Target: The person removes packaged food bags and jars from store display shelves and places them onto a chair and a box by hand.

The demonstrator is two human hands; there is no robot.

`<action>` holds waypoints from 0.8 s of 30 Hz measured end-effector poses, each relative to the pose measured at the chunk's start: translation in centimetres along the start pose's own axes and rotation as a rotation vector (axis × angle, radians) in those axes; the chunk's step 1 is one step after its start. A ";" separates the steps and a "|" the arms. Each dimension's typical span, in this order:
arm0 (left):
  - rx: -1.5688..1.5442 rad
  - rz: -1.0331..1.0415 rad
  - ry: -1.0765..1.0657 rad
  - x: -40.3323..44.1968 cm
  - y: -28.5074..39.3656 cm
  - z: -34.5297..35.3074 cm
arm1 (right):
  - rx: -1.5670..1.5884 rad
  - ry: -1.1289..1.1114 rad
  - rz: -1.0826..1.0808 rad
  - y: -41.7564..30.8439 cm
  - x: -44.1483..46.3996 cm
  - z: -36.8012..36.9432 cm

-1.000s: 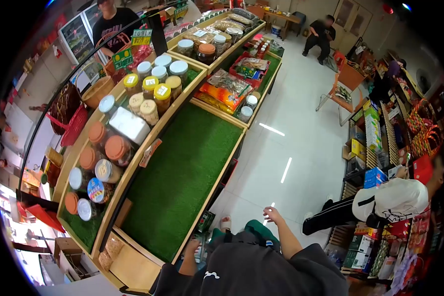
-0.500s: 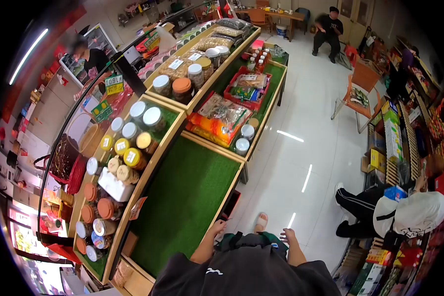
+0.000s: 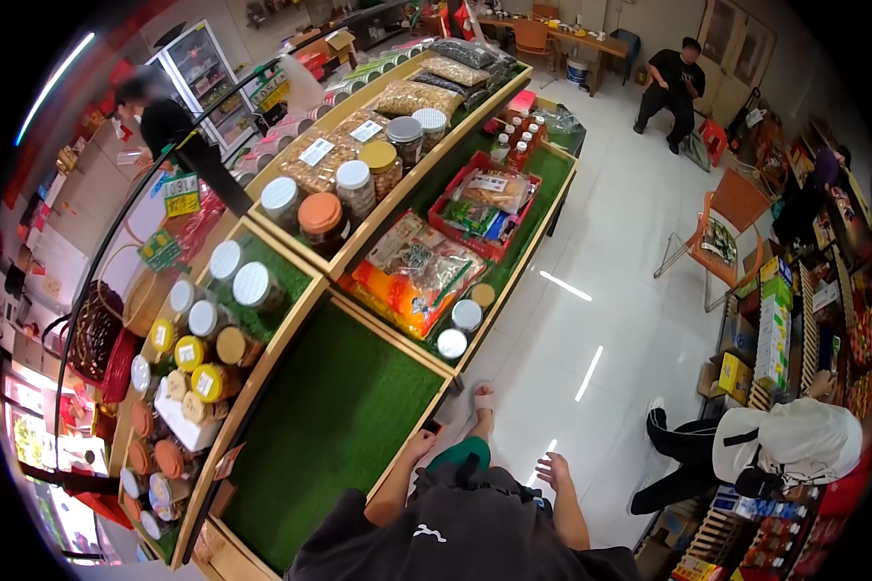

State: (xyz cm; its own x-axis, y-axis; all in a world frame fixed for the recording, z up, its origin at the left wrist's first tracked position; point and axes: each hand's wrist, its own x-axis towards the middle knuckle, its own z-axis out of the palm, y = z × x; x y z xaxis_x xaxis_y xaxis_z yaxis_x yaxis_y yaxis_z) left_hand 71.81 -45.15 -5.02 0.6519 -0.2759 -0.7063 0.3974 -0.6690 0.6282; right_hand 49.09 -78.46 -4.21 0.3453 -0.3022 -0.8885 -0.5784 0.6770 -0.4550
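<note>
Both arms [image 3: 571, 519] kinda low at the sides, right hand [image 3: 554, 471] loosely open, left hand [image 3: 420, 444] curled, can't tell how tight.

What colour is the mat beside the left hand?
The mat is green, best seen in the head view.

Signs [image 3: 181, 196] and jar labels [image 3: 188, 353], all illegible

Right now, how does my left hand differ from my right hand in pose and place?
Your left hand looks loosely curled, while your right hand has its fingers extended. The left hand appears beside the edge of the green display shelf; the right hand is seen against the pale floor. Both are bare, and neither visibly holds anything.
</note>
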 end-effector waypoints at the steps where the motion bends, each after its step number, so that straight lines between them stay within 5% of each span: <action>1: -0.007 -0.004 -0.011 1.2 1.5 0.2 | -0.056 -0.018 -0.006 -1.2 0.6 0.1; 3: 0.034 0.383 0.051 4.2 4.9 0.7 | -0.153 -0.048 0.021 -4.1 1.9 0.1; 8: -0.036 0.329 0.027 3.9 21.2 -2.3 | -0.447 -0.100 0.089 -15.4 4.7 0.9; 12: -0.146 0.468 0.073 3.5 29.3 -5.6 | -0.321 -0.074 -0.235 -26.6 9.0 5.1; 17: -0.243 0.548 0.316 -1.6 37.7 -11.2 | 0.182 -0.570 -0.377 -44.0 0.2 20.8; 21: -0.305 0.518 0.659 -4.0 42.1 -15.5 | -0.065 -1.067 -0.531 -53.8 -9.1 33.5; 24: -0.253 0.576 1.032 -5.3 45.9 -19.0 | -0.348 -1.165 -0.618 -58.1 -10.2 40.8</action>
State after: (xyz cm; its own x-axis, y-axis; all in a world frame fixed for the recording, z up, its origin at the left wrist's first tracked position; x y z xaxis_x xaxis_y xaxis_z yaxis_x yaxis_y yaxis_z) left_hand 98.86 -61.31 33.75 0.9380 0.2689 0.2187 -0.0812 -0.4429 0.8929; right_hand 109.31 -87.39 33.73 0.9307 0.3621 -0.0509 -0.1988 0.3844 -0.9015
